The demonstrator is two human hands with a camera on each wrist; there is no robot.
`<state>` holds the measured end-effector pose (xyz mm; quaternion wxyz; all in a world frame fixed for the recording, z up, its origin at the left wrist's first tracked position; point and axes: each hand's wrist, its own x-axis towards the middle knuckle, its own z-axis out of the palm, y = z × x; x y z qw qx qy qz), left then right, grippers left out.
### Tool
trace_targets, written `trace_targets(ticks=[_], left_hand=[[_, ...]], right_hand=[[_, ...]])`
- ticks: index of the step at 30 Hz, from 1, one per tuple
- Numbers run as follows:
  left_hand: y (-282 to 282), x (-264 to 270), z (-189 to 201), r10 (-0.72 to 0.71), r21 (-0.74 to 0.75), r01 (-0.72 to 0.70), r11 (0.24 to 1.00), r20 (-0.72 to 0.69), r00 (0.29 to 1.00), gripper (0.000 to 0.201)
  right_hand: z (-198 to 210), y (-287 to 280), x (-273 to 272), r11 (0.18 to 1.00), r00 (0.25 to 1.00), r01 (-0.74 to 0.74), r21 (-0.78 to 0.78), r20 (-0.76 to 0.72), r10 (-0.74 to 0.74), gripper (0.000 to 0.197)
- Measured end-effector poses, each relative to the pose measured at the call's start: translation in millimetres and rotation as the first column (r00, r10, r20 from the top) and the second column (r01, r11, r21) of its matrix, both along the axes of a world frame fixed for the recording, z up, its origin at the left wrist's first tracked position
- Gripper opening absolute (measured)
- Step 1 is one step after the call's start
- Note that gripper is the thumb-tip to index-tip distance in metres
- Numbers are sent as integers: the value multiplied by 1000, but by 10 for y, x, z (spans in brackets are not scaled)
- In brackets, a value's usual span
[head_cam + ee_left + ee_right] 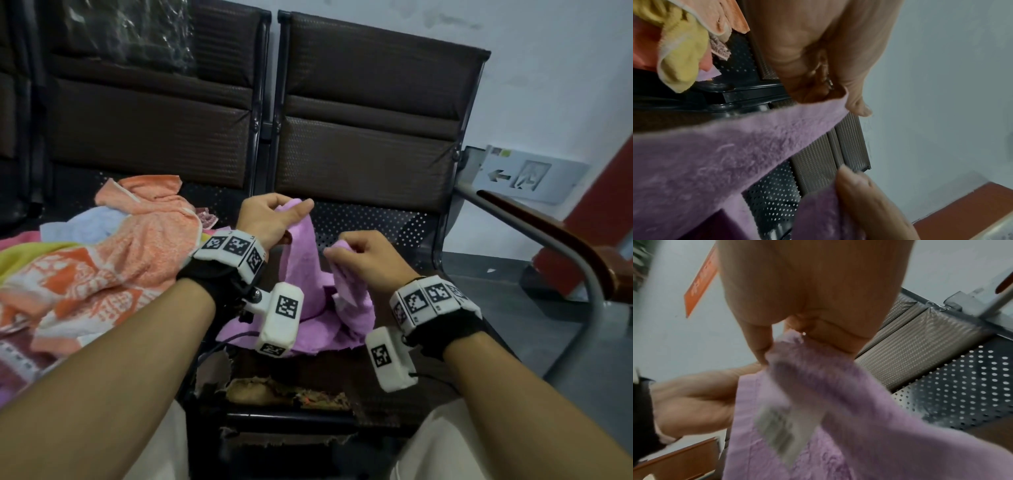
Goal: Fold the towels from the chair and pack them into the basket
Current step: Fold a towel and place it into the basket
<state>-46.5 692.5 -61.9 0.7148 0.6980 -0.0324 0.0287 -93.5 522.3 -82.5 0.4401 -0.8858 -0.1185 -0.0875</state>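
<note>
Hands at frame centre work a purple towel point(301, 274): left hand point(270, 217) pinches one raised edge, right hand point(363, 255) pinches another just beside it, cloth trailing onto the dark perforated chair seat point(370, 222). More towels point(102, 260) lie heaped at left.

Head looks down; wrist views close, share towel point(719, 154).

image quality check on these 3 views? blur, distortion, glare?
Head view: mostly sharp, wide-angle bend in the chair frame, dim even light, no glare. Left wrist view: purple towel soft, left hand very close, fairly clear. Right wrist view: towel and its label motion-smeared, unreadable; right hand fills the top.
</note>
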Motion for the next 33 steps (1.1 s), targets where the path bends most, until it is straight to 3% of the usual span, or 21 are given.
trace_targets(ticks=[3,7,14,22,24,28,33], left_hand=[[-22,-29,-51,-76,-26,75,997,-11,997,22],[23,-57,-109,-147,43,149,988,-47,988,19],[39,-111,-192,-223,143,236,961,-100,970,16],[23,-130,-189,-271,29,278,960,-136,953,16],[13,-143,-188,-310,-18,310,950,-132,941,20],[10,-167,-199,-380,-45,378,925,-153,912,25],[-6,-216,-184,-433,-66,428,901,-184,882,24]], right_hand=[[4,-13,4,998,999,-11,-57,49,14,38],[53,-60,13,999,991,-35,-40,130,40,8],[29,-2,-4,1000,994,7,-2,107,-6,7],[-6,36,38,997,990,71,-18,124,-69,3],[11,36,33,999,993,40,24,112,-43,6],[35,57,30,966,996,-58,253,80,39,15],[-57,48,86,976,988,143,165,29,-149,13]])
